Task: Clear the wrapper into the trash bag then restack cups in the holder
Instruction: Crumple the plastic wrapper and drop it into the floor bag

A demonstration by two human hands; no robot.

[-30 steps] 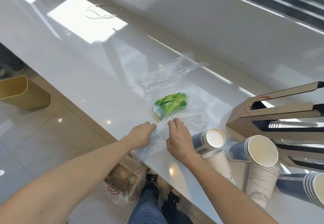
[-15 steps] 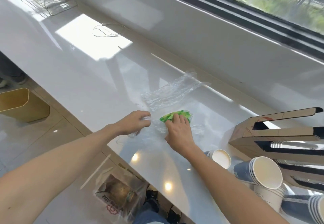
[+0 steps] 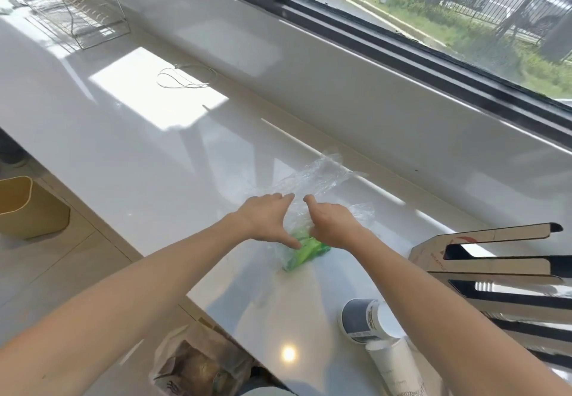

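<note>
Both hands have moved forward: the left hand (image 3: 266, 222) and right hand (image 3: 332, 225), fingers spread, gather crinkled clear plastic wrapper (image 3: 312, 179) at twelve o'clock over the green packet (image 3: 305, 253); bagging comes next.

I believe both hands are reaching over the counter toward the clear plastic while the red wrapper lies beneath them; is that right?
Not quite: the wrapper is green, not red, as the head view shows. The rest holds: the left hand and right hand reach over the counter toward the clear plastic, with the wrapper beneath them.
</note>
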